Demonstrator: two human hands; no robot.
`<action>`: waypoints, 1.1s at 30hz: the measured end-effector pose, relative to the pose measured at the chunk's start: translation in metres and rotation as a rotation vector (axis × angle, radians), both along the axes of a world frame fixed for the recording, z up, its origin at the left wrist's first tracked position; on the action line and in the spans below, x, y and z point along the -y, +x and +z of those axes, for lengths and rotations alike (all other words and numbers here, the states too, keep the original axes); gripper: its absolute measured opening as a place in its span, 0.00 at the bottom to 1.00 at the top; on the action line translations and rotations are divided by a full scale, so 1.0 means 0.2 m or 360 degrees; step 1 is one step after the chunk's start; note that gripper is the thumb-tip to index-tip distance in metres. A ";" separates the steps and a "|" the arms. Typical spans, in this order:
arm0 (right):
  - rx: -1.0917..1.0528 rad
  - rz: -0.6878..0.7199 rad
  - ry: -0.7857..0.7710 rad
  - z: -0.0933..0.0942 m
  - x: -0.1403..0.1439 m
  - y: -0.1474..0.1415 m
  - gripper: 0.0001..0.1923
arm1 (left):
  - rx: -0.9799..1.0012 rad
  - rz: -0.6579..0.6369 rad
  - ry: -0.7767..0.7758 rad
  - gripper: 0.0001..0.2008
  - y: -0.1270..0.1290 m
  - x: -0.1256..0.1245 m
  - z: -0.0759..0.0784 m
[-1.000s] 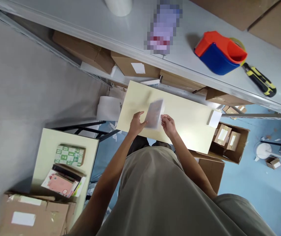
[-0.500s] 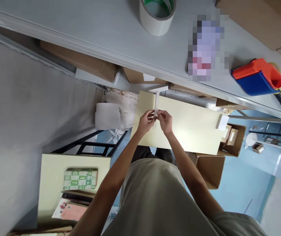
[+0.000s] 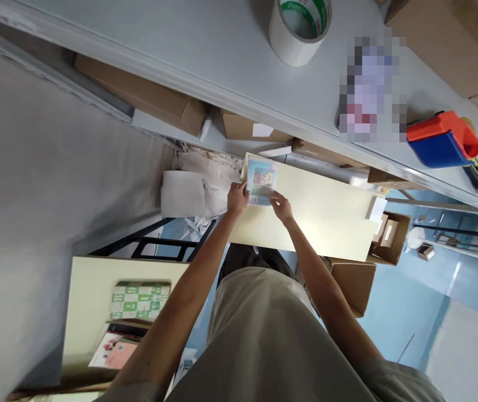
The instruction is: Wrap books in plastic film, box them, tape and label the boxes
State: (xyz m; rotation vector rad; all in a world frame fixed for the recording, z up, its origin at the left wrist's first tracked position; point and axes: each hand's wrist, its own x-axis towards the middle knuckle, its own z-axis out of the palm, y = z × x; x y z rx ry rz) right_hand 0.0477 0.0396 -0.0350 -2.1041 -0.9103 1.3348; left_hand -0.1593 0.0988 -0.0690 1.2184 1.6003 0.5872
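Now card (image 3: 261, 181) turned picture-side up

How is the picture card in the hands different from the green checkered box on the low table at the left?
The picture card is thin and flat; the green checkered box is thick. The card shows a many-coloured picture; the box has a green and white checker pattern with numbers. The left hand and the right hand hold the card over the pale yellow board; the box rests untouched on the low table. Both are rectangular.
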 end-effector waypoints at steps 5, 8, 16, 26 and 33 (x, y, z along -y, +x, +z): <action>-0.0023 0.0116 0.0043 0.14 0.04 0.03 0.14 | 0.0039 0.0020 0.0060 0.22 -0.03 0.14 0.11; -0.0130 0.0255 0.0193 0.25 0.11 0.04 0.15 | 0.0168 0.0135 0.0111 0.18 -0.05 0.30 0.25; -0.0427 0.0633 0.0313 0.35 0.44 -0.08 0.21 | 0.0179 0.0545 0.0365 0.12 -0.13 1.04 0.64; -0.0833 0.1136 0.0243 0.40 0.95 -0.50 0.27 | -0.0054 0.1372 0.0438 0.10 -0.42 2.15 0.90; -0.0884 0.1491 0.0212 0.47 1.28 -0.85 0.23 | -0.0020 0.1769 0.0453 0.13 -0.67 2.64 0.85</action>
